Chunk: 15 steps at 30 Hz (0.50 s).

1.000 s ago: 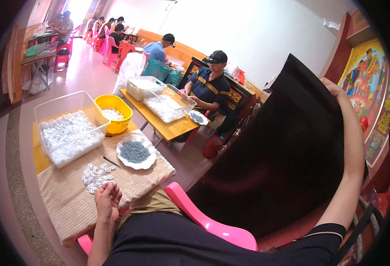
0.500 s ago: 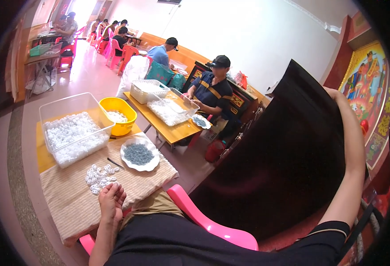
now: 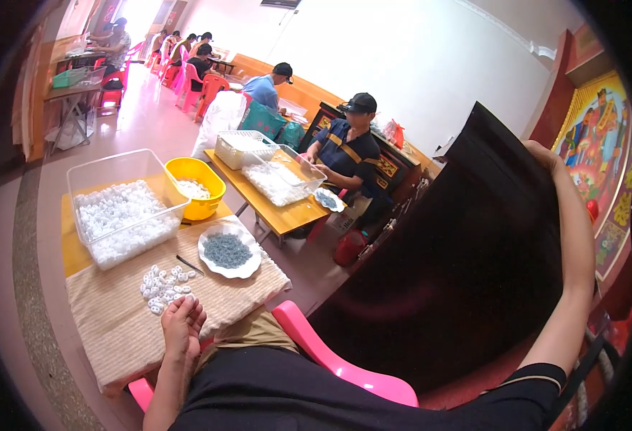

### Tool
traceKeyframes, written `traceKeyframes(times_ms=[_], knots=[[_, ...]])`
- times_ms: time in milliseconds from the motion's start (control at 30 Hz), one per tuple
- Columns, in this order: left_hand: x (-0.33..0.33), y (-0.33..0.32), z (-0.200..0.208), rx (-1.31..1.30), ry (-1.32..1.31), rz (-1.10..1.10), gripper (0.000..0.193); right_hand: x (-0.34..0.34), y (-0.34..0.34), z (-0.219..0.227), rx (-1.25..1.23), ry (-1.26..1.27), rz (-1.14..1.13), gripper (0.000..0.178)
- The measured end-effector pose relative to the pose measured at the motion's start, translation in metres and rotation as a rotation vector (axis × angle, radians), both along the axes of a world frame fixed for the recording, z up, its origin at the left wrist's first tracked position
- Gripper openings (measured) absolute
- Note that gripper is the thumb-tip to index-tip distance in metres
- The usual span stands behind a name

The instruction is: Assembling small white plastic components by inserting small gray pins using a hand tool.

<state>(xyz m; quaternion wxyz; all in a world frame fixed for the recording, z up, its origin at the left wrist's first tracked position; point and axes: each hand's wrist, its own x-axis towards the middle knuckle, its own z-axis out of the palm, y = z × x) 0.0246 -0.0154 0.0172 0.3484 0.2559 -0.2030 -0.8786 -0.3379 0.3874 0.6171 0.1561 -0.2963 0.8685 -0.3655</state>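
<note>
My left hand (image 3: 183, 325) is closed over the near edge of the cloth-covered table, thumb and fingertips pinched together. Whatever it holds, if anything, is too small to make out. Just beyond the fingertips lies a loose pile of small white oval pieces with dark holes (image 3: 159, 287). A thin black stick (image 3: 189, 265) lies beside the pile, next to a white scalloped plate (image 3: 242, 272) of small grey-blue pieces (image 3: 227, 251). My right hand (image 3: 541, 154) reaches up to the upper edge of a large dark glossy panel (image 3: 445, 273); its fingers are mostly hidden there.
A clear plastic bin (image 3: 118, 251) of white pieces and a yellow tub (image 3: 204, 208) stand at the table's far side. A person (image 3: 348, 144) works at another yellow table (image 3: 276, 215) ahead. A pink chair arm (image 3: 330, 357) curves beside me. Other people sit farther back.
The whole view has shifted very slightly. Both hands keep their places, the left by the white pieces and the right at the panel's edge.
</note>
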Motion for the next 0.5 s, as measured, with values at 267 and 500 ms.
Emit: traceKeyframes(times_ms=[267, 500], knots=[[-0.001, -0.001, -0.002, 0.007, 0.005, -0.006, 0.013, 0.043, -0.020, -0.004, 0.093, 0.116, 0.045, 0.042], [-0.002, 0.000, -0.002, 0.022, 0.008, 0.011, 0.012, 0.053, -0.028, -0.005, 0.170, 0.210, -0.070, 0.037]])
